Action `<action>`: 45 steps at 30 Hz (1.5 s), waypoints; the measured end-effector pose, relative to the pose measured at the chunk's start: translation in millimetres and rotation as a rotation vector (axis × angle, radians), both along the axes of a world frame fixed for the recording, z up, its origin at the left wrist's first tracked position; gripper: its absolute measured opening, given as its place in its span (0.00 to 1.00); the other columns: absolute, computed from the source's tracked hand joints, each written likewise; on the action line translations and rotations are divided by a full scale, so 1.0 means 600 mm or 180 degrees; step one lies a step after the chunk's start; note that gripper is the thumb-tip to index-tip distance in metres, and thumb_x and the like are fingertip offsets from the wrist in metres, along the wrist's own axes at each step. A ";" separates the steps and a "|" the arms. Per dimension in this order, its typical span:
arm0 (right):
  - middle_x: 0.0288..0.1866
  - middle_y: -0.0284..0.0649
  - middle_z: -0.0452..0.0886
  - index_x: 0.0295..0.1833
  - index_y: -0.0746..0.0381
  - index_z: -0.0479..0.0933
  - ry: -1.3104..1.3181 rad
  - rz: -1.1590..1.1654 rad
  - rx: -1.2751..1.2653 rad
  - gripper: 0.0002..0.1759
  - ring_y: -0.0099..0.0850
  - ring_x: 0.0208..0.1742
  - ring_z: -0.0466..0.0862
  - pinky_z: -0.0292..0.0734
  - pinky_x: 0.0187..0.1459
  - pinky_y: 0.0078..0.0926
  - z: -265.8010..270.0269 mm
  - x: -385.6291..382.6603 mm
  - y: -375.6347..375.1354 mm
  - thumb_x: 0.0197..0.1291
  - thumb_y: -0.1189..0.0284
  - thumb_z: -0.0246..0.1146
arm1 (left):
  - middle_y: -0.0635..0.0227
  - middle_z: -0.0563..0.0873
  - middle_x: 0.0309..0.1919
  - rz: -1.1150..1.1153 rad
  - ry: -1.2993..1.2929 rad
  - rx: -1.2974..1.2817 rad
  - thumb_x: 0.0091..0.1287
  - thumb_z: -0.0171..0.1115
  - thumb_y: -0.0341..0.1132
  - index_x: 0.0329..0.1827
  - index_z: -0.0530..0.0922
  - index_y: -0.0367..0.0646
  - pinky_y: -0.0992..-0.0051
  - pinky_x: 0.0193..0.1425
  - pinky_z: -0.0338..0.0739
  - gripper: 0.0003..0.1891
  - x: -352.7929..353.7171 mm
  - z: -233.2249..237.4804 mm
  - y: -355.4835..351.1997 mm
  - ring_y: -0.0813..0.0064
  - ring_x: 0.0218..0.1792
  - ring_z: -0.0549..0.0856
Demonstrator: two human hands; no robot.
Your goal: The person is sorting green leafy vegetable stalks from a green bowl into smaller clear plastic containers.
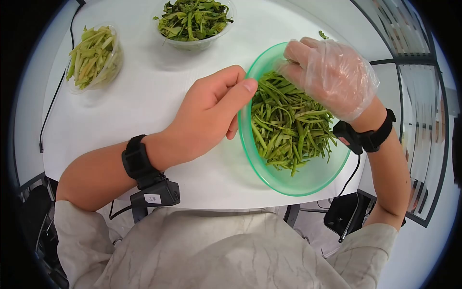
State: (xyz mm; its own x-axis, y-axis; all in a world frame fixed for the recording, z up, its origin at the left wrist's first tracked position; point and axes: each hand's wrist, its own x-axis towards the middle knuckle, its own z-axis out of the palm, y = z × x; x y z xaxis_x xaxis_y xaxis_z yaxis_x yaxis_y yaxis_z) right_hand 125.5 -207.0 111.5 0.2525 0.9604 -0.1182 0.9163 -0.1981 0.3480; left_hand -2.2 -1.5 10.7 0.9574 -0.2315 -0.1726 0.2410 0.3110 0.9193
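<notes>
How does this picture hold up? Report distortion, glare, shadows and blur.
Head view: wide-angle distortion, near edge of the white table bowed, corners black; head view: bright light, glints on the clear glove, soft shadows on the table; head view: the green stems in the green bowl look fairly sharp.

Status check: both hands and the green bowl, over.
Left hand grips green bowl by its rim. Gloved right hand over green stems inside, grip unclear. No obstruction visible around either hand.
</notes>
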 end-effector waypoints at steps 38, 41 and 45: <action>0.38 0.33 0.92 0.45 0.63 0.90 0.2930 -0.2777 0.2977 0.11 0.17 0.29 0.85 0.77 0.29 0.18 -0.019 -0.005 -0.052 0.63 0.68 0.79 | 0.80 0.74 0.24 0.0111 0.0055 0.0071 0.87 0.54 0.45 0.38 0.73 0.46 0.81 0.27 0.71 0.17 0.002 -0.009 -0.002 0.90 0.22 0.73; 0.35 0.34 0.91 0.42 0.61 0.89 0.1539 -0.2106 0.2517 0.09 0.21 0.28 0.86 0.78 0.30 0.24 -0.034 -0.001 -0.063 0.62 0.69 0.79 | 0.80 0.74 0.25 0.0082 0.0025 0.0074 0.88 0.54 0.45 0.38 0.72 0.45 0.81 0.27 0.71 0.17 0.001 -0.009 -0.001 0.89 0.22 0.73; 0.33 0.33 0.87 0.43 0.60 0.86 0.0681 -0.1752 0.1671 0.07 0.27 0.30 0.81 0.77 0.33 0.27 -0.018 -0.010 -0.067 0.64 0.72 0.77 | 0.79 0.74 0.26 0.0074 -0.0033 0.0057 0.88 0.54 0.45 0.39 0.72 0.45 0.81 0.27 0.72 0.17 0.001 -0.011 -0.003 0.89 0.22 0.73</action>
State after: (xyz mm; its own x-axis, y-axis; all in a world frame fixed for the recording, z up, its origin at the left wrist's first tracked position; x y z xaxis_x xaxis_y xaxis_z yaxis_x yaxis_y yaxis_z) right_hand 119.5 -247.5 100.5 0.7306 0.6476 0.2164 0.6754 -0.7321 -0.0893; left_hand -1.5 -3.1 3.8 0.9642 -0.2062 -0.1666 0.2243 0.2999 0.9272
